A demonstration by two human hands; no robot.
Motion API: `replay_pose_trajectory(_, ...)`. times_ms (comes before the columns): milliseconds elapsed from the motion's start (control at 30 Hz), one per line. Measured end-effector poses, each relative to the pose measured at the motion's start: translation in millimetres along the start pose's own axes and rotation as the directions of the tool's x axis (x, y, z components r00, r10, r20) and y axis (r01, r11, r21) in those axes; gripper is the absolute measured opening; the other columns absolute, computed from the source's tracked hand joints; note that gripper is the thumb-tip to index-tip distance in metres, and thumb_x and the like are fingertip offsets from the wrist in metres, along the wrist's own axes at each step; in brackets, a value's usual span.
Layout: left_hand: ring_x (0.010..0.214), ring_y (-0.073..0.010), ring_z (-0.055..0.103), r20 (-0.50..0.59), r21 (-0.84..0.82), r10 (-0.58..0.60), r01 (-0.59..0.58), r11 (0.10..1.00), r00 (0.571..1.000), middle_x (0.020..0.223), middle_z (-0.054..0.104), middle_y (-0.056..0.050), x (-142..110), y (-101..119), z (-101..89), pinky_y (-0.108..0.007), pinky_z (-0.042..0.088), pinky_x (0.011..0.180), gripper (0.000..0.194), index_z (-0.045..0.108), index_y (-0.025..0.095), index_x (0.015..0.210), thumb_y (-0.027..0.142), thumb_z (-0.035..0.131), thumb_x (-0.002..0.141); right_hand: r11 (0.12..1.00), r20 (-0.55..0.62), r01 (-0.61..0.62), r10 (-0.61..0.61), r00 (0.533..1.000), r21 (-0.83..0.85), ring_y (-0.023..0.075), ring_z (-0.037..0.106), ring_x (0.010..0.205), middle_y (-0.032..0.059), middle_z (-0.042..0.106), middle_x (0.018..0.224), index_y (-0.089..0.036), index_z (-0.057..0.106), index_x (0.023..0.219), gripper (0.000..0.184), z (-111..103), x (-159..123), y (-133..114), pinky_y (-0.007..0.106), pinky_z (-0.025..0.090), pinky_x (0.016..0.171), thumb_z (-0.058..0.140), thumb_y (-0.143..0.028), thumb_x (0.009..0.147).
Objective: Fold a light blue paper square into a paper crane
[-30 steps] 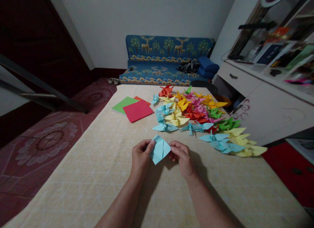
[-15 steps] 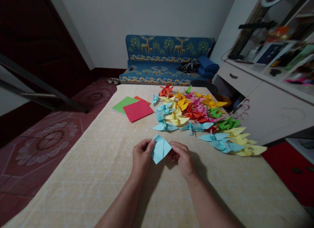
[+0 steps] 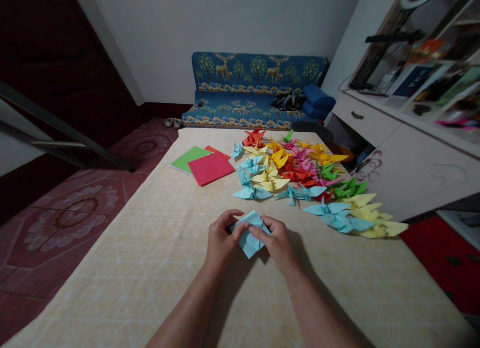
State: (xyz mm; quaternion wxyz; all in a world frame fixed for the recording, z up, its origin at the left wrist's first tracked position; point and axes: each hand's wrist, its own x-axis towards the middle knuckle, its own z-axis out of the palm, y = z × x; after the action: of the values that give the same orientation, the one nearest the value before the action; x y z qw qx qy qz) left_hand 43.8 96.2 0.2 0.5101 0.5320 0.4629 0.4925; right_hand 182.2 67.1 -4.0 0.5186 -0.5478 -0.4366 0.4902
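Head view: the folded blue paper [image 3: 252, 247] is above the near-middle part of the cloth-covered table [image 3: 120, 273], between the two hands. The left hand [image 3: 223, 238] grips its left side and the right hand [image 3: 278, 240] its right—both closed on it, with the thumbs lying across its face and covering part of it. A lower corner points down toward the wearer.

Just beyond the hands, a spread of paper cranes [image 3: 279, 159] in blue, yellow, orange, pink, red and green takes up the far right part of the table. They crowd close, many overlapping, so some are partly hidden; a row of blue and yellow ones runs toward the right edge. Farther left, a crimson sheet [image 3: 212, 170] overlaps a green sheet [image 3: 186, 160] and an orange-red sheet [image 3: 222, 153].

Past the table stands a blue patterned sofa [image 3: 243, 70] bearing a dark cloth [image 3: 290, 101] and blue cushions [image 3: 318, 99]; a white cabinet [image 3: 416, 163] flanks the right side—its top crowded with items.
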Motion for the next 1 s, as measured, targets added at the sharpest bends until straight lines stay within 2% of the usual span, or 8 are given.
replay_pose_trajectory(167,0.052,-0.0102,0.051,0.055,-0.131,-0.089,0.096,0.987,0.994,0.058,0.057,0.004,2.7,-1.5,-1.7,-0.020,0.039,0.051,0.039,0.058,0.018,0.096,0.029,0.076,0.064,1.000,-0.039,-0.012,0.013,0.999,0.019,0.0113,0.046,0.052,-0.0027,0.055,0.060,-0.017,0.063,0.070,0.018,-2.0,0.4,3.1,0.022,0.037,0.049,0.069,-0.034,0.070)
replay_pose_trajectory(267,0.050,-0.0099,0.049,0.028,-0.119,-0.067,0.070,0.990,0.997,0.057,0.056,0.004,1.3,-1.5,-3.0,-0.020,0.037,0.050,0.031,0.057,0.018,0.095,0.029,0.071,0.070,0.999,-0.026,-0.010,0.011,1.000,0.037,0.0106,0.044,0.052,-0.0029,0.052,0.058,-0.016,0.062,0.068,0.021,-0.8,-0.6,3.2,0.021,0.036,0.048,0.069,-0.036,0.071)
replay_pose_trajectory(433,0.049,-0.0097,0.044,-0.080,0.011,0.024,-0.023,1.000,0.996,0.054,0.054,0.004,-3.2,0.2,-3.9,-0.020,0.031,0.047,0.021,0.062,0.019,0.097,0.031,0.060,0.080,0.999,-0.050,0.039,-0.040,0.998,-0.025,0.0089,0.035,0.049,-0.0041,0.040,0.052,-0.015,0.056,0.058,0.030,2.3,-1.3,7.2,0.022,0.028,0.046,0.064,-0.038,0.076)
replay_pose_trajectory(533,0.060,-0.0123,0.054,-0.088,0.026,0.081,-0.079,0.997,0.993,0.069,0.065,-0.001,-3.8,0.0,-3.2,-0.022,0.038,0.056,0.019,0.068,0.019,0.093,0.029,0.058,0.081,0.992,-0.121,0.076,-0.088,0.989,-0.098,0.0087,0.033,0.050,-0.0043,0.037,0.052,-0.015,0.053,0.055,0.034,2.0,-0.7,10.5,0.021,0.027,0.047,0.063,-0.040,0.076)
replay_pose_trajectory(633,0.079,-0.0179,0.060,0.019,0.015,0.089,-0.089,0.996,0.996,0.085,0.070,-0.007,-3.2,-1.1,-1.7,-0.025,0.043,0.069,0.018,0.073,0.017,0.085,0.028,0.061,0.078,0.987,-0.199,0.080,-0.108,0.974,-0.141,0.0091,0.035,0.051,-0.0040,0.039,0.052,-0.015,0.053,0.057,0.035,-0.3,0.2,11.5,0.021,0.027,0.046,0.062,-0.042,0.076)
replay_pose_trajectory(733,0.077,-0.0182,0.060,0.095,0.014,0.024,-0.025,1.000,0.995,0.084,0.070,-0.008,-1.9,-2.7,-0.3,-0.026,0.043,0.067,0.019,0.074,0.016,0.086,0.029,0.064,0.077,0.994,-0.210,0.059,-0.077,0.975,-0.089,0.0101,0.040,0.052,-0.0030,0.045,0.054,-0.014,0.057,0.062,0.033,-2.7,0.6,11.1,0.020,0.031,0.046,0.062,-0.043,0.077)
replay_pose_trajectory(900,0.072,-0.0137,0.057,0.030,-0.224,-0.181,0.183,0.957,0.983,0.082,0.069,-0.005,1.2,-8.1,-1.1,-0.023,0.043,0.065,0.021,0.073,0.016,0.087,0.031,0.070,0.073,0.984,-0.144,0.003,0.023,0.989,0.178,0.0118,0.050,0.055,-0.0005,0.058,0.062,-0.015,0.065,0.072,0.023,-4.2,0.1,13.8,0.021,0.042,0.050,0.064,-0.038,0.076)
replay_pose_trajectory(1000,0.067,-0.0113,0.056,0.037,-0.333,-0.247,0.245,0.911,0.968,0.081,0.068,-0.004,2.6,-12.5,-3.6,-0.021,0.043,0.061,0.026,0.072,0.015,0.089,0.033,0.072,0.070,0.963,-0.109,-0.023,0.054,0.993,0.267,0.0142,0.058,0.059,0.0027,0.066,0.072,-0.015,0.071,0.086,0.023,-4.4,-0.6,14.8,0.023,0.049,0.053,0.066,-0.032,0.072)
